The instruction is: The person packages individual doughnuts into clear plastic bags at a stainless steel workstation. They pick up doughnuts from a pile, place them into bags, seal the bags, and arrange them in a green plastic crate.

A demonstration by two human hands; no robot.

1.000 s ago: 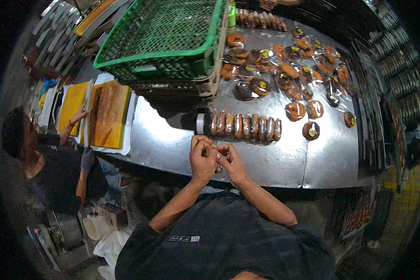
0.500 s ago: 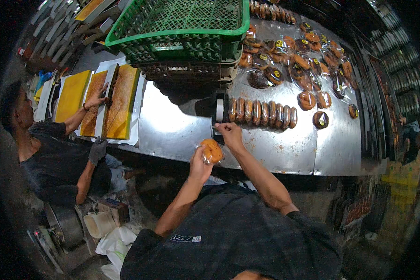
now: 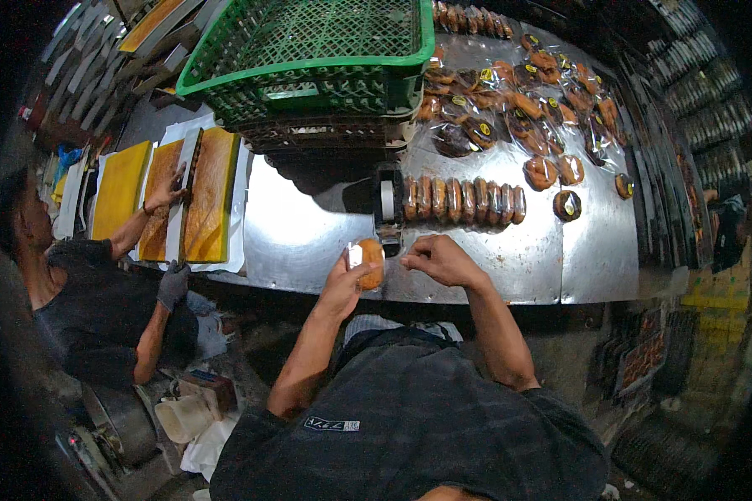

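In my left hand is a golden-brown doughnut in clear wrap, turned partly on edge above the table's front edge. My right hand is closed in a pinch just right of the doughnut, apart from it. What its fingertips hold, if anything, is too small to make out. Just beyond both hands stands a black tape dispenser with a white roll. To its right, a row of wrapped doughnuts stands on edge on the metal table.
Green crates are stacked at the table's back. Many wrapped doughnuts lie loose at the right. At the left, a co-worker holds a long straight bar across a brown-topped yellow cake slab.
My right hand has come away from the tape dispenser, moving right and toward me. The doughnut in my left hand has turned from face-up to nearly on edge.
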